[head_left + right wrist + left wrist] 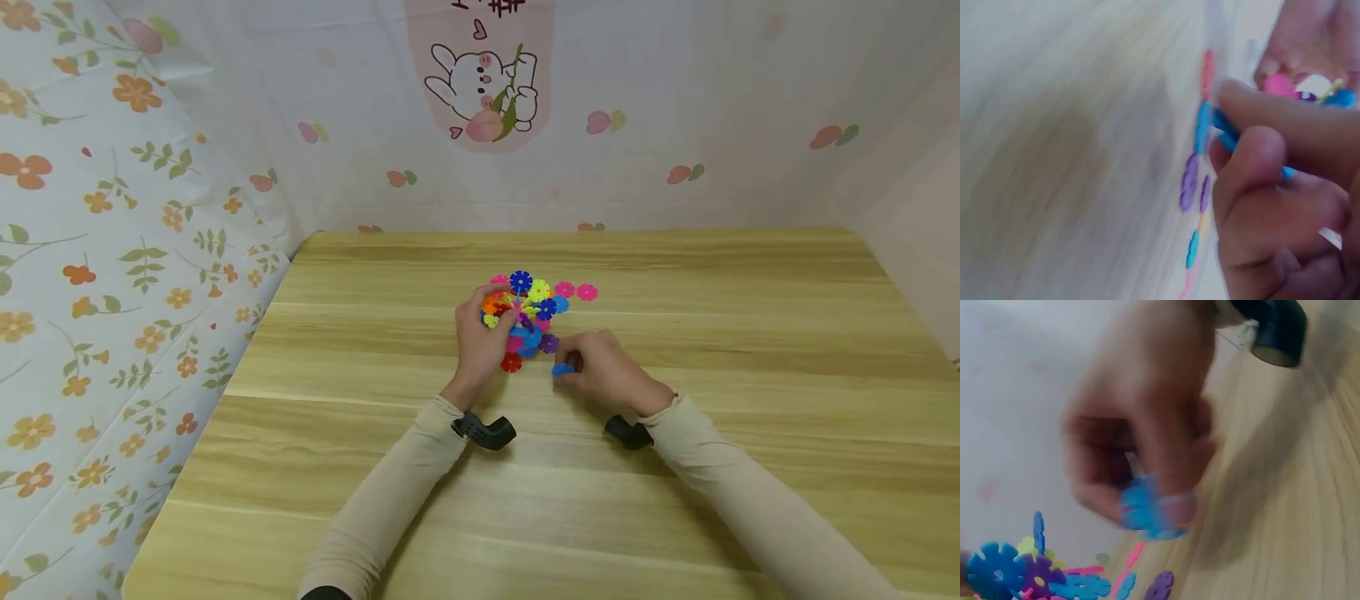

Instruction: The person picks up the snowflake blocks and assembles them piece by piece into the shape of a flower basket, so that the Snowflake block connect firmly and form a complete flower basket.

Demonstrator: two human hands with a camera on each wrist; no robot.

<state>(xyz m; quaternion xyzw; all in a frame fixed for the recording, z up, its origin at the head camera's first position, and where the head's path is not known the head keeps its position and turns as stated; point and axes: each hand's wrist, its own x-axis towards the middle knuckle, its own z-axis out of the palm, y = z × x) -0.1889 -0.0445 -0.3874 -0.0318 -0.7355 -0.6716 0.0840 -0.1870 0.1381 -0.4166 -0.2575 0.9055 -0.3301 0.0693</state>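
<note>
Right hand (1144,415) blurred, left wrist view; left hand (482,333) partly hidden by flower pieces (531,335); top lettering (507,6) cut off.

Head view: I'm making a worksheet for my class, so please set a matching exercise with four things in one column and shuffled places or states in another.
Column 1
1. left hand
2. right hand
3. rightmost pink piece
4. cartoon rabbit

Column 2
A. pinches a blue piece
B. printed on the white backdrop
C. lies on the tabletop
D. grips the colourful cluster

Pairs: 1-D, 2-A, 3-C, 4-B
</note>
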